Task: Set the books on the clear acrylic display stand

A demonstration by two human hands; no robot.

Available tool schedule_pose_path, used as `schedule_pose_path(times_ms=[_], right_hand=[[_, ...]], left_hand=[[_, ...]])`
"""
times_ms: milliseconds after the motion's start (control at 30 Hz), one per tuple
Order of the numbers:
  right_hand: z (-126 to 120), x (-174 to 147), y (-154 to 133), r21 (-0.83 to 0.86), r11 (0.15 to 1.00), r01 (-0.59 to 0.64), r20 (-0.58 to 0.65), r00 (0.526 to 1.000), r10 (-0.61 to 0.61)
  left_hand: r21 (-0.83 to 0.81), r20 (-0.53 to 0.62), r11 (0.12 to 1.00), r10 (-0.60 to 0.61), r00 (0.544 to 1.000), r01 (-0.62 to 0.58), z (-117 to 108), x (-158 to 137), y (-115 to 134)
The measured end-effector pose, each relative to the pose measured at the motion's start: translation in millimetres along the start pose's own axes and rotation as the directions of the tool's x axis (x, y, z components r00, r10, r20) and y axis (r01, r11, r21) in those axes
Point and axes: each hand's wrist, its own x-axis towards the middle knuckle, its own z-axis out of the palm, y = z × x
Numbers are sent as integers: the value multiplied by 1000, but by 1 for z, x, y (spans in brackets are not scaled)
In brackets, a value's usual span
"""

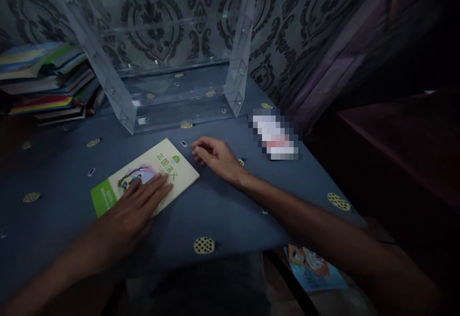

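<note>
A thin book (183,178) with a pale cover, a green corner and a tree picture lies flat and slanted on the table. My left hand (138,205) rests on its cover with the fingers stretched out. Just right of the book, my right hand (217,158) hovers low over or touches the tablecloth; which, I cannot tell. Its fingers are loosely curled, with a gap by the thumb, and nothing shows in them. Behind the book stands a clear acrylic rack (235,81) with tiered ledges, holding no books.
A blue tablecloth (204,215) with pineapple prints covers the table. Several stacked books (53,81) stand at the back left. A blurred-out white item (275,138) lies near the right edge. Below the table is a colourful book (316,268). Patterned wallpaper (154,14) is behind.
</note>
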Motion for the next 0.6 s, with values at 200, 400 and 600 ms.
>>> schedule_pose_path(times_ms=[200, 400, 600], right_hand=[[2, 0, 2, 38, 999, -35, 24, 999, 34], [6, 0, 7, 10, 1000, -14, 8, 1000, 14], [3, -3, 11, 47, 998, 29, 21, 999, -30]], left_hand=[[73, -160, 958, -265, 951, 279, 10, 33, 27], [283, -128, 902, -301, 945, 325, -2, 72, 55], [419, -135, 855, -274, 952, 306, -6, 83, 63]])
